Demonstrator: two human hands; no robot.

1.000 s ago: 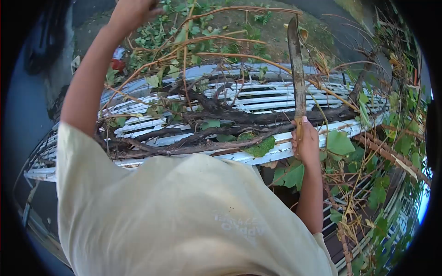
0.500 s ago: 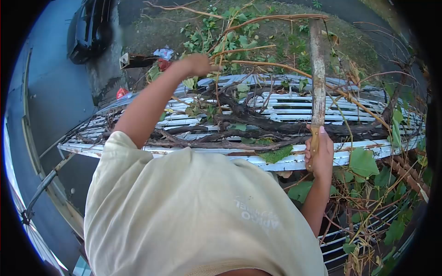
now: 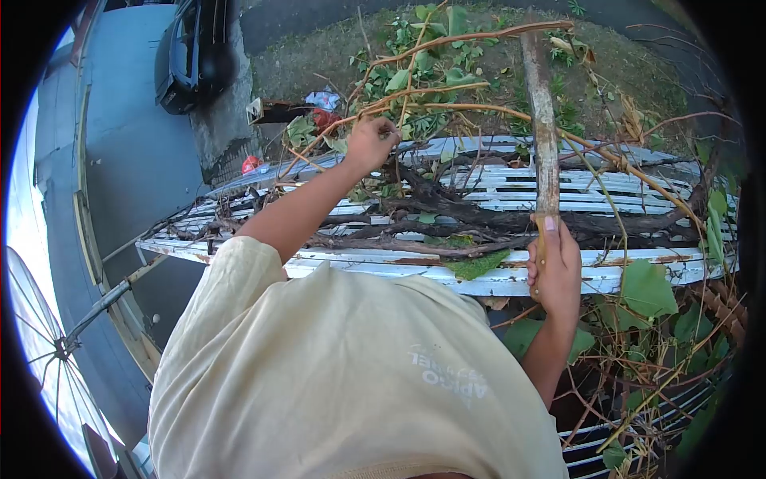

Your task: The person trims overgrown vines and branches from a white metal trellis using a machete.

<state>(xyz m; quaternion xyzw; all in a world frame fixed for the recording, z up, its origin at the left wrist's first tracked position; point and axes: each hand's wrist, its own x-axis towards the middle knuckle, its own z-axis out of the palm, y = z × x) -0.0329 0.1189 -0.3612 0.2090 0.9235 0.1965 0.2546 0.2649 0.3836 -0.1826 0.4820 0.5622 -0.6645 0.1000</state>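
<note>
My right hand (image 3: 556, 267) is wrapped round the wooden handle (image 3: 544, 254) of a machete. Its long, stained blade (image 3: 544, 120) points away from me over the white metal slats (image 3: 511, 191). My left hand (image 3: 373, 145) is out over the far edge of the slats, its fingers curled in beside thin brown vine stems (image 3: 408, 88). Whatever lies between those fingers is too small to make out. Thick dark vine branches (image 3: 447, 209) lie along the slats between my hands. A long tan vine stem (image 3: 495, 112) passes behind the blade.
Below the far edge are cut leaves and ground. At the upper left is a dark car (image 3: 187, 60). A rusty-edged white rail (image 3: 511, 267) runs in front of me, with leafy vines (image 3: 648, 289) at the right. A satellite dish (image 3: 60, 347) is at far left.
My left hand's fingers have curled in beside the stems, where a finger was stretched out before. The camera view has shifted a little. My right hand keeps its grip on the machete.
</note>
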